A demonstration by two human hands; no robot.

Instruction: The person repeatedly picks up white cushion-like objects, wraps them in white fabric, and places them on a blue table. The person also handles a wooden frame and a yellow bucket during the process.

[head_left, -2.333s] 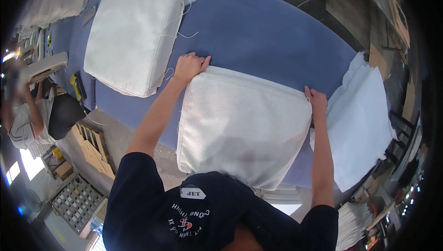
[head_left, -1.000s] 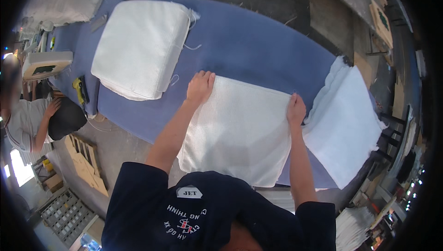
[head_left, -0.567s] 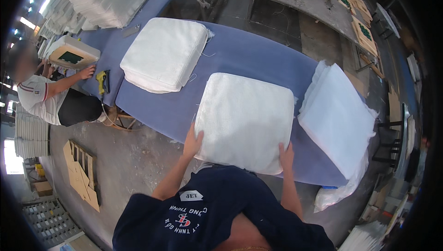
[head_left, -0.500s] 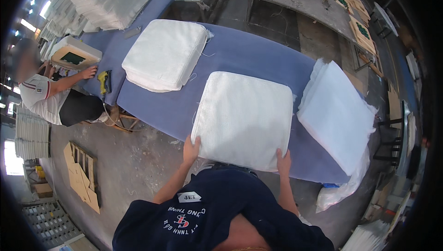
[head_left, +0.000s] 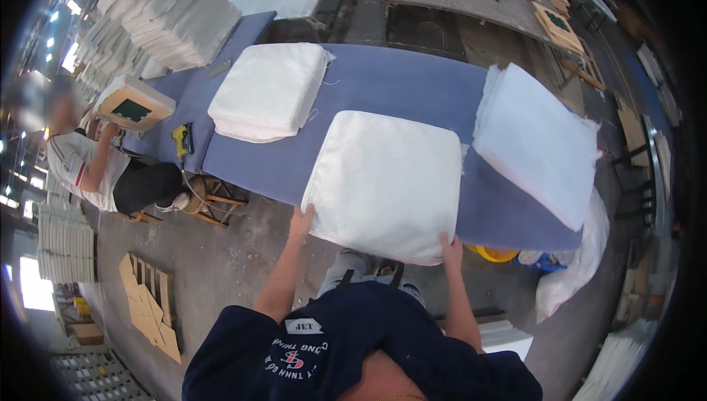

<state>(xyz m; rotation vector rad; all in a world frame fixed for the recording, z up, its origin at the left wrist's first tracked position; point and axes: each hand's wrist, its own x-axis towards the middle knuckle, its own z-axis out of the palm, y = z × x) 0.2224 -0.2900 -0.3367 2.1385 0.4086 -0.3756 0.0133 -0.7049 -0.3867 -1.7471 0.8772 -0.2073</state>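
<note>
A square white fabric cushion cover [head_left: 383, 184] with seamed edges and rounded corners is in both my hands. Its far part is over the blue-topped table [head_left: 398, 81], while its near part juts past the table's front edge toward my body. My left hand [head_left: 300, 222] grips the near left corner, thumb on top. At the near right corner, my right hand [head_left: 451, 248] pinches the edge the same way. The fingers beneath are hidden. Whether the cover has filling, I cannot tell. A pile of similar white covers [head_left: 266, 92] lies beyond it to the left, with loose threads.
White fluffy padding sheets [head_left: 537, 139] lie at the table's right end, above a clear plastic bag [head_left: 571, 276]. On the left, a person [head_left: 92, 158] handles a padded seat panel [head_left: 136, 106] near a yellow staple gun [head_left: 183, 139]. Tall white stacks [head_left: 166, 11] stand behind.
My view has shifted and turned slightly. My hands still hold the cover, now further past the table edge. The person on the left has raised a hand from the table to the seat panel.
</note>
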